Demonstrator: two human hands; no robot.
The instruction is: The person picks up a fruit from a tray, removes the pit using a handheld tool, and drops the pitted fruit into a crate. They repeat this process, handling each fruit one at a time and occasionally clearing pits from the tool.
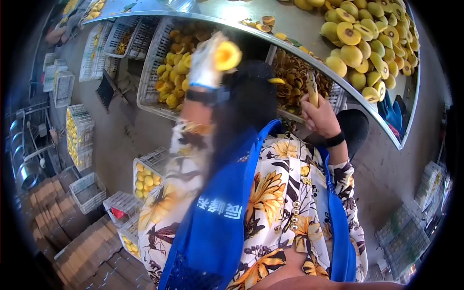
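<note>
My left hand (205,60), in a white glove and blurred by motion, holds a halved yellow fruit (227,55) above a crate of peeled yellow fruit (171,65). Bare fingers of my right hand (319,113) wrap round the light handle of a tool (312,89); its far end is hard to make out. Beyond that hand, a crate below the table edge contains brown and yellow peelings (292,72). A small yellow piece (276,81) shows beside the peelings.
A metal table (290,24) bears a heap of halved fruit (365,38) at the right. Blue gloves (390,113) lie near its corner. More crates (87,193) and stacked cardboard (92,246) stand at the left. Part of another person (57,35) shows upper left.
</note>
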